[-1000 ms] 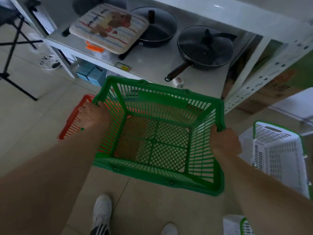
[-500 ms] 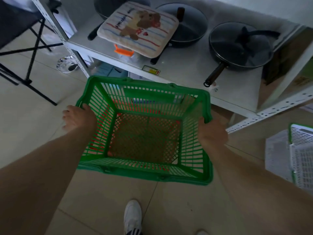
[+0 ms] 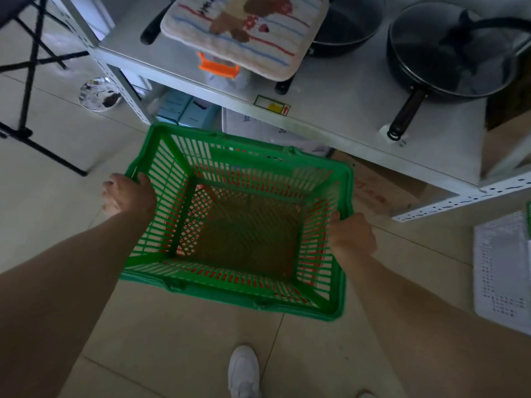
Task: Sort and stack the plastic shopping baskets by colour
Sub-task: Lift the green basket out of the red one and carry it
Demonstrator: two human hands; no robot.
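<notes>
Hands, left (image 3: 130, 196) and right (image 3: 352, 239), gripped the green basket (image 3: 230, 288) by its rims over a red basket (image 3: 319, 208); next came finding the green stack.

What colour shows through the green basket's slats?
Red, seen through the green basket walls and floor in the head view.

Both bare arms reach forward and down from the lower corners of the view, nearly straight. The left hand (image 3: 129, 193) is closed over the left rim of the green basket (image 3: 201, 288), with the fingers curled over the edge. The right hand (image 3: 352, 239) is closed on the right rim, knuckles up. One white shoe (image 3: 244, 372) shows below, between the arms.
</notes>
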